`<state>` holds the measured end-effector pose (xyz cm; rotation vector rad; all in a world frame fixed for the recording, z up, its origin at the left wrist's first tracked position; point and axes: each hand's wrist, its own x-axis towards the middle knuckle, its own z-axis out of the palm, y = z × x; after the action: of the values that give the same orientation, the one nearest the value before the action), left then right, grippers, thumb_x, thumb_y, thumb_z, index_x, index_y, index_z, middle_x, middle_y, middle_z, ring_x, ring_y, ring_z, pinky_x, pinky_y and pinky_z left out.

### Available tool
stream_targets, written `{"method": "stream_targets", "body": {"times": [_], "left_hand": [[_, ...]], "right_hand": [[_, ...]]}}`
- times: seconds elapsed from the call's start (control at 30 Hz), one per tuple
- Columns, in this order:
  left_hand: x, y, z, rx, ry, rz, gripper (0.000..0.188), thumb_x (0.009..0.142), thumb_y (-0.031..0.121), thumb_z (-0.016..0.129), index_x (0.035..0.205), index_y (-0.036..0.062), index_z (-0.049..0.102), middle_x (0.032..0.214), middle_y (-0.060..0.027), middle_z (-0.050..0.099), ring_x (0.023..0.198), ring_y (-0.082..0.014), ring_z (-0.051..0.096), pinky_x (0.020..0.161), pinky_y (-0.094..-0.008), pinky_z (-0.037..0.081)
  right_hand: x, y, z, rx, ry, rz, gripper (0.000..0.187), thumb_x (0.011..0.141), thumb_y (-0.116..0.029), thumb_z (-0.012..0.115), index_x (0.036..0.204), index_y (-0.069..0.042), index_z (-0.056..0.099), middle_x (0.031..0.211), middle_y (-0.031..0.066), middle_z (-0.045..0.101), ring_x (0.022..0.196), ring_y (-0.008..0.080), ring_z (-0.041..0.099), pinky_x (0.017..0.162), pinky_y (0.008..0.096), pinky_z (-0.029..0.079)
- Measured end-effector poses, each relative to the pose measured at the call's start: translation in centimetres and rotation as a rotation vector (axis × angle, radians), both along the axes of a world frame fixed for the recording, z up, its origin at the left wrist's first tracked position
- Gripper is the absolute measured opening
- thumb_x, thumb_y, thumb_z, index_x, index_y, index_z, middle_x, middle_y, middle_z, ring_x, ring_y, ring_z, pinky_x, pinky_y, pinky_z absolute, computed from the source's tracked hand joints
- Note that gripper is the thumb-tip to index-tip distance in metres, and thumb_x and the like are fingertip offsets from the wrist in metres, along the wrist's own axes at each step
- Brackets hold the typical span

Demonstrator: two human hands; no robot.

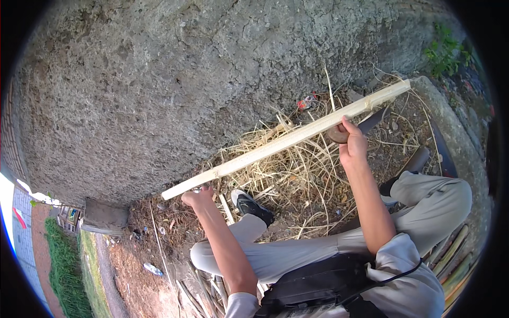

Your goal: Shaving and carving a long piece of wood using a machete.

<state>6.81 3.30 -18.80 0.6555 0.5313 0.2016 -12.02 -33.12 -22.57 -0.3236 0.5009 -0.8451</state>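
Note:
A long pale bamboo strip (286, 142) runs slantwise in front of me, its right end higher and farther away. My left hand (198, 196) is closed around it near its left end; some of the fingers are hidden beneath. My right hand (353, 146) grips a knife by its rounded brown handle (337, 134), and the thumb lies against the strip. The knife's dark blade (374, 121) points up and to the right, just under the strip. Below the strip, curly pale shavings (297, 169) cover the ground.
A rough grey wall (175, 90) rises close beyond the strip. A red wrapper (306, 102) lies at its foot. My shoe (248, 205) rests by the shavings, and a black bag (318, 283) sits on my lap. Bamboo poles (450, 259) lie at lower right, a plastic bottle (152, 269) at lower left.

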Motion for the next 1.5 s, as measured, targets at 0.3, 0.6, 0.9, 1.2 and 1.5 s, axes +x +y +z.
{"method": "stream_targets", "body": {"times": [0.3,0.6,0.9,1.2,1.5], "left_hand": [[-9.2,-11.2,5.3,1.972,-0.718,0.29,0.067,0.084,0.035,0.061,0.133,0.0038,0.028,0.147,-0.0205,0.01,0.134,-0.0371,0.006,0.103,-0.0621,0.012],[-12.6,-24.1,10.9,1.645,-1.178,-1.125,0.09,0.07,0.026,0.081,0.14,0.005,0.029,0.135,-0.0209,0.045,0.125,-0.0329,0.045,0.103,-0.0426,0.038],[-12.2,-28.7,15.4,1.067,-1.278,-1.42,0.08,0.078,0.02,0.077,0.141,0.0009,0.031,0.132,-0.0219,0.049,0.122,-0.03,0.049,0.099,-0.0427,0.044],[-13.1,-30.2,19.1,1.164,-1.165,-1.127,0.022,0.087,0.005,0.061,0.106,-0.0061,0.057,0.082,-0.0115,0.066,0.069,-0.0171,0.068,0.057,-0.028,0.053],[-1.3,-10.2,26.1,0.333,-1.151,-0.61,0.021,0.095,0.019,0.046,0.108,0.0035,0.051,0.078,-0.0082,0.057,0.057,-0.017,0.049,0.059,-0.0363,0.044]], "right_hand": [[-1.3,1.1,3.8,-0.136,-0.05,-0.238,0.026,0.082,-0.002,0.07,0.083,-0.013,0.046,0.082,0.0026,0.059,0.074,0.0135,0.062,0.067,0.028,0.053],[-1.9,3.3,5.1,-0.218,-0.145,-0.167,0.031,0.08,0.006,0.068,0.082,-0.012,0.043,0.085,0.0086,0.064,0.077,0.0137,0.063,0.068,0.0284,0.051],[-4.3,1.6,7.7,-0.342,-0.169,-0.247,0.031,0.079,0.008,0.069,0.081,-0.009,0.043,0.083,0.0103,0.066,0.071,0.0136,0.064,0.065,0.0265,0.05],[-5.7,0.6,10.5,-0.572,-0.049,-0.049,0.023,0.083,0.004,0.065,0.081,-0.005,0.045,0.082,0.011,0.067,0.074,0.014,0.065,0.065,0.0259,0.052],[-8.0,-2.4,6.0,-1.292,1.26,0.267,0.026,0.079,-0.021,0.071,0.092,-0.001,0.062,0.075,0.0105,0.067,0.071,0.0315,0.065,0.066,0.0423,0.05]]}}
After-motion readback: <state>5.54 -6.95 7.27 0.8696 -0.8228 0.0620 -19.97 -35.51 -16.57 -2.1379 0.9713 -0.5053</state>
